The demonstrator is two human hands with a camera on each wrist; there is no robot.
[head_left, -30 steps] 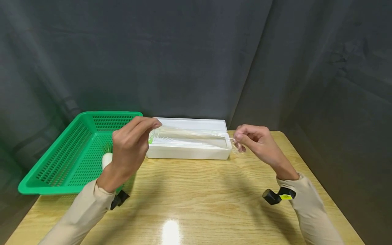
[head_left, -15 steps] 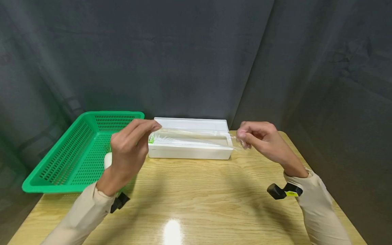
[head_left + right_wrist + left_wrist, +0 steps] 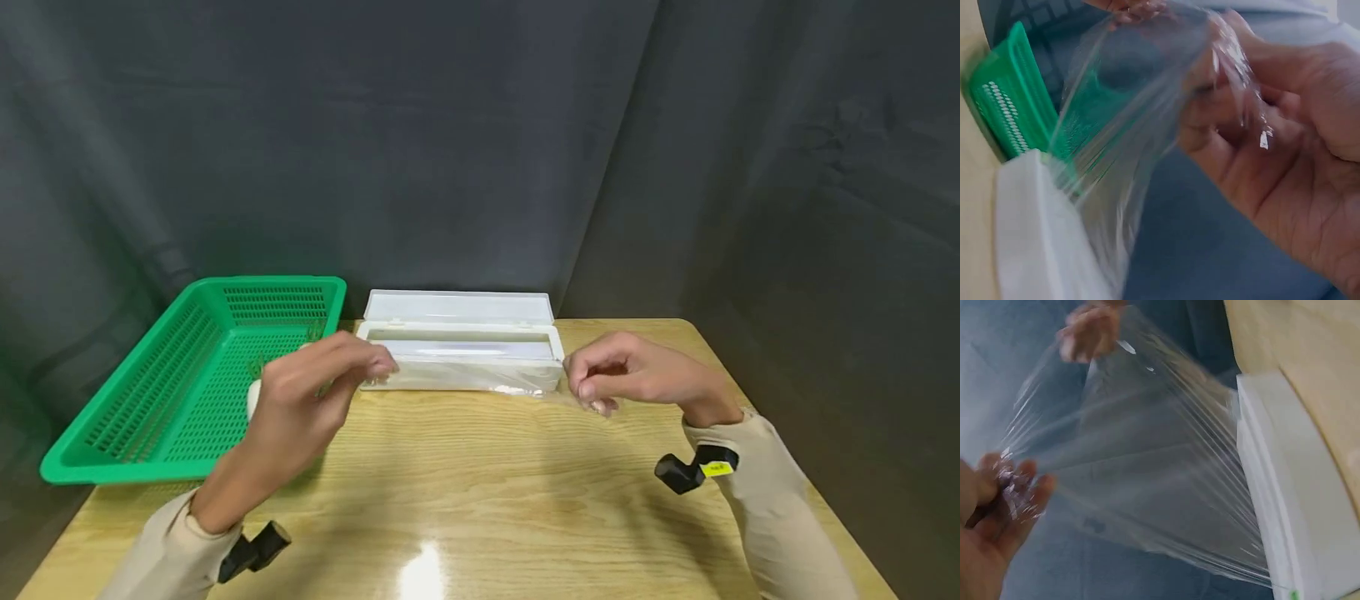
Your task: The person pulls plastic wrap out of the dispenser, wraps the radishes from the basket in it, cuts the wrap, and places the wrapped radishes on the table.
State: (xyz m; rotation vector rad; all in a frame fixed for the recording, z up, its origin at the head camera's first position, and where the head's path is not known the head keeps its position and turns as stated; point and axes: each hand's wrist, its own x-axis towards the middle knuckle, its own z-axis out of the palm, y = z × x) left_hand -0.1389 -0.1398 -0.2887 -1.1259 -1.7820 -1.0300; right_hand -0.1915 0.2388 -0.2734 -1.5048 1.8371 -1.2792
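A sheet of clear plastic wrap (image 3: 1141,437) runs from the white wrap box (image 3: 461,332) to both hands and is stretched between them. My left hand (image 3: 311,400) pinches one corner of the wrap, which bunches at the fingertips in the left wrist view. The other corner is gripped by my right hand (image 3: 637,375), with crumpled film (image 3: 1235,62) lying over its fingers. In the head view the film hangs across the box's front side. The box lid (image 3: 459,306) stands raised at the back, and a pale roll (image 3: 472,349) shows inside.
Left of the box sits a green plastic basket (image 3: 112,400). A white radish (image 3: 253,400) with green tops lies in it, partly hidden behind my left hand. Both stand on a wooden table (image 3: 480,483), with a dark curtain (image 3: 420,150) behind it.
Both hands have dropped toward the table and nearer the body, drawing the film from above the box down past its front. The roll inside shows more plainly.
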